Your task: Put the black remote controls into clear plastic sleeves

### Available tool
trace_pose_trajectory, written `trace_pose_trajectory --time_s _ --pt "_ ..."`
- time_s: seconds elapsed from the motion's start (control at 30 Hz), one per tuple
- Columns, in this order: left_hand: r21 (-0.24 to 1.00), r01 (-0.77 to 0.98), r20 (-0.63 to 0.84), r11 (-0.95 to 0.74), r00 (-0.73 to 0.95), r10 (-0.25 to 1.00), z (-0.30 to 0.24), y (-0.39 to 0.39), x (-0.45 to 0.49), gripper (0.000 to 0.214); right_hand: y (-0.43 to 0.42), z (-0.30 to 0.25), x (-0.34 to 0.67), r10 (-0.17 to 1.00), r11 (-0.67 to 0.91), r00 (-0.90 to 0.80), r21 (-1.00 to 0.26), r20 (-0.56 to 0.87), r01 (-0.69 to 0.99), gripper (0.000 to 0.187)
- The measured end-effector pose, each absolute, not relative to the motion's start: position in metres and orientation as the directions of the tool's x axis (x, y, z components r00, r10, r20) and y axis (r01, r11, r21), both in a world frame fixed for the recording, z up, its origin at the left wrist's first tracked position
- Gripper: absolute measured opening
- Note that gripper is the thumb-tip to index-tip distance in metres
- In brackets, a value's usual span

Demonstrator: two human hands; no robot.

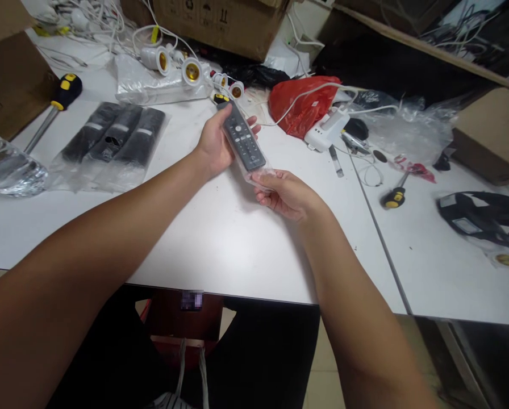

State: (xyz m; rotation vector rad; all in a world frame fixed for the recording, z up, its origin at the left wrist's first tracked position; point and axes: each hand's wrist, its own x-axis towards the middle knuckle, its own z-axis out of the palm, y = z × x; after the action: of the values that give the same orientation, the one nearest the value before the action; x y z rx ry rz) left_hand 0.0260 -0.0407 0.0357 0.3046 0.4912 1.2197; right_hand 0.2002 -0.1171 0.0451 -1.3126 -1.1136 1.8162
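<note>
A dark remote control (245, 142) with pale buttons lies at a slant between my hands, above the white table (212, 238). Clear plastic wrap shows at its lower end. My left hand (217, 139) grips the upper part, thumb on the front face and fingertips showing past the far edge. With thumb and fingers, my right hand (282, 192) pinches the plastic at the lower end. To the left of my hands, several dark wrapped bundles (113, 136) lie side by side in clear plastic.
Behind stand lamp sockets (192, 71), a cardboard box (220, 23) and loose cables. A red plastic bag (299, 105) and white power strip (328, 128) lie to the right. One screwdriver (394, 197) rests farther right, another screwdriver (67, 91) at left. A black reel (484, 218) sits far right.
</note>
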Motion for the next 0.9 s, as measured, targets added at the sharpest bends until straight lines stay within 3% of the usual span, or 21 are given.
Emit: trace_pose_trajectory --time_s 0.3,0.57,0.73,0.9 --pt "0.513 -0.797 -0.147 0.319 0.284 0.947 0.028 -0.042 0.031 0.027 -0.119 0.046 0.198 0.837 -0.416 -0.365 -0.907 -0.408 0.062 0.036" --pt "0.502 -0.785 -0.194 0.362 0.306 0.932 0.033 -0.044 0.031 0.021 -0.12 0.043 0.195 0.859 -0.385 -0.354 -0.922 -0.37 0.028 0.028" --pt "0.472 -0.805 -0.106 0.358 0.351 0.93 0.031 -0.048 0.034 0.031 -0.122 0.046 0.188 0.834 -0.441 -0.376 -0.897 -0.404 -0.014 0.03" --pt "0.481 -0.814 -0.196 0.327 0.264 0.944 0.027 -0.046 0.038 0.014 -0.119 0.041 0.185 0.812 -0.44 -0.424 -0.898 -0.401 0.005 0.035"
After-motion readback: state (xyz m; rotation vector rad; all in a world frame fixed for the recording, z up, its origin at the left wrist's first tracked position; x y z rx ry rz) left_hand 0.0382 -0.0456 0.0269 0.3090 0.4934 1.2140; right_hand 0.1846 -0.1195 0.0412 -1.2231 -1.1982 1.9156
